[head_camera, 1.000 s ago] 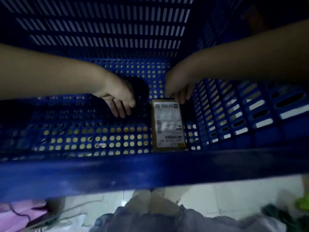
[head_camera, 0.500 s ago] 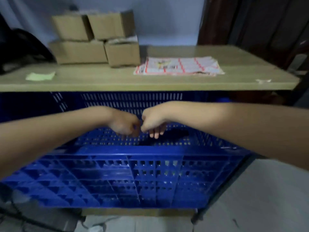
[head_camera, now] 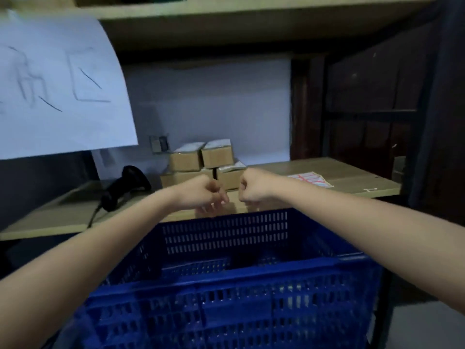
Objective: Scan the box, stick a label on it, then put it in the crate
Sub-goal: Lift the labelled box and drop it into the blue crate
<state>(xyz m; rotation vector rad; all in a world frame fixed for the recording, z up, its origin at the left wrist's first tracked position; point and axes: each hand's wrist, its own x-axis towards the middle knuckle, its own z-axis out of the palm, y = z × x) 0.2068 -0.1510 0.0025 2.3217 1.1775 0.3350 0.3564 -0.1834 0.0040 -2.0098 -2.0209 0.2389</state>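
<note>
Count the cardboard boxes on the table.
4 in one stack behind the hands: upper left box, upper right box, lower left box, and lower right box, partly blocked by the hands. More may be hidden behind the stack.

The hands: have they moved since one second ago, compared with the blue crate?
Yes. Both hands, left and right, rose out of the blue crate and are now above its far rim.

A white paper sheet [head_camera: 63,91] hangs above the wooden table [head_camera: 352,182].
</note>
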